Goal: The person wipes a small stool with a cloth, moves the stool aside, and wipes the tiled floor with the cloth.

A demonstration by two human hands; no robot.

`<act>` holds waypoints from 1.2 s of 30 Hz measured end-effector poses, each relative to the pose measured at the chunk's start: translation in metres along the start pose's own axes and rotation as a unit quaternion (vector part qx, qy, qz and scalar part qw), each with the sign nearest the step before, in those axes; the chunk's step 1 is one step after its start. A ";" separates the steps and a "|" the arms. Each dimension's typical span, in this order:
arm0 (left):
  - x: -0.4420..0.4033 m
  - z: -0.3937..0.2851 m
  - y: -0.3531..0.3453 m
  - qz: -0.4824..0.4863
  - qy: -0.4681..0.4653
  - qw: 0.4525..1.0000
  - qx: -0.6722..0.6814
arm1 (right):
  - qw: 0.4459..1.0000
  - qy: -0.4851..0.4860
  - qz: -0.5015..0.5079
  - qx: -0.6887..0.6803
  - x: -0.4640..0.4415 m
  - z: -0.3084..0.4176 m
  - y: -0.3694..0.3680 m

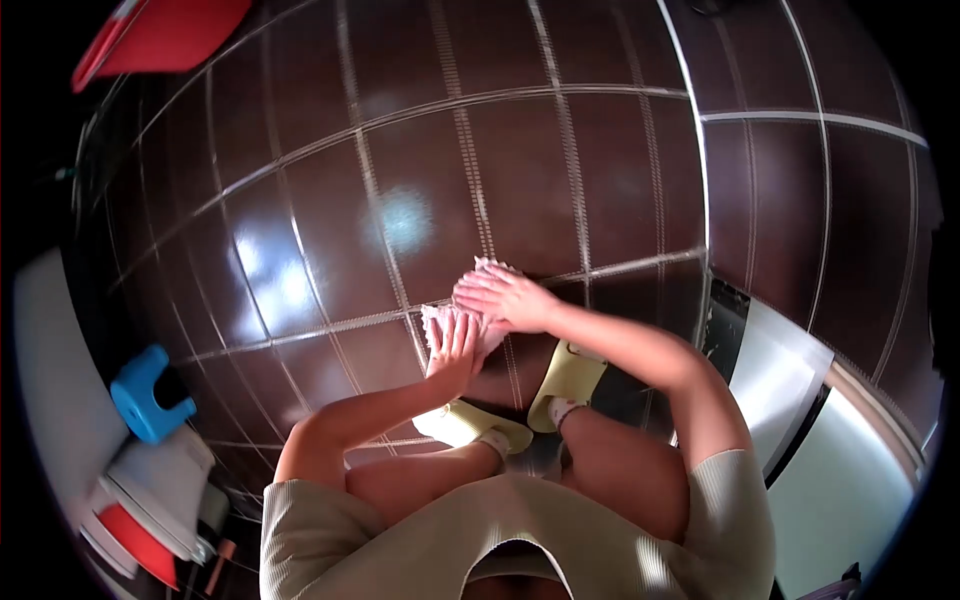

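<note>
A pale pink cloth [434,318] with ruffled edges lies bunched on the brown tiled floor in front of my feet. My left hand [454,342] presses flat on its near left part, fingers stretched and slightly apart. Across the far right part of the cloth rests my right hand [508,300], its fingers straight and pointing left. Both palms cover much of the cloth, so its full outline is hidden. The two hands are close together, the right one a little farther from me.
Yellow slippers [570,382] are on my feet just behind the cloth. A blue plastic stool [152,394] stands at the left, near a pale bin-like container [160,485]. Something red [165,35] shows at the upper left. White panels [775,375] stand at the right.
</note>
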State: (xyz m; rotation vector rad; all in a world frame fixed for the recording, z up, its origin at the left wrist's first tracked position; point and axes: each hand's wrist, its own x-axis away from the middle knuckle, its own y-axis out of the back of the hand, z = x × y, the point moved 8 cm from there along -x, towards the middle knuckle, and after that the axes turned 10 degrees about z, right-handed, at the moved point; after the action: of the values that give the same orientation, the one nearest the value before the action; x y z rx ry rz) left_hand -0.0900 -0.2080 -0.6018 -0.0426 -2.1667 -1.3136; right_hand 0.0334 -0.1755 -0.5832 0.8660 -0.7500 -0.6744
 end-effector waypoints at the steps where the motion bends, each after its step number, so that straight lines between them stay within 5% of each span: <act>1: -0.013 -0.002 0.013 -0.004 0.001 1.000 0.002 | 0.999 -0.016 -0.011 0.029 0.001 -0.013 0.004; 10: -0.151 -0.036 0.106 -0.092 -0.061 0.991 -0.073 | 0.916 -0.333 -0.224 0.014 0.085 -0.118 0.060; 14: -0.142 -0.058 0.087 -0.062 -0.077 0.994 -0.052 | 0.886 -0.379 -0.267 -0.011 0.098 -0.098 0.041; 22: -0.038 -0.093 0.012 0.023 -0.262 0.962 -0.069 | 0.908 -0.377 -0.167 -0.073 0.142 0.029 -0.044; 30: -0.091 -0.075 0.039 0.008 -0.081 0.995 -0.052 | 0.904 -0.328 -0.261 -0.083 0.114 -0.037 0.003; 33: -0.154 -0.056 0.085 -0.083 -0.004 0.985 -0.151 | 0.886 -0.358 -0.292 0.054 0.090 -0.101 0.044; 36: -0.215 -0.051 0.115 -0.199 -0.020 0.974 -0.102 | 0.852 -0.422 -0.304 0.065 0.098 -0.163 0.067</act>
State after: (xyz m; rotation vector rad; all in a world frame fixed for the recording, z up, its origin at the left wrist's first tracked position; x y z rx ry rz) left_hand 0.1477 -0.1333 -0.6009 0.3027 -2.1347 -1.7699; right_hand 0.2331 -0.1514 -0.5687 0.9279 -1.3296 -1.6499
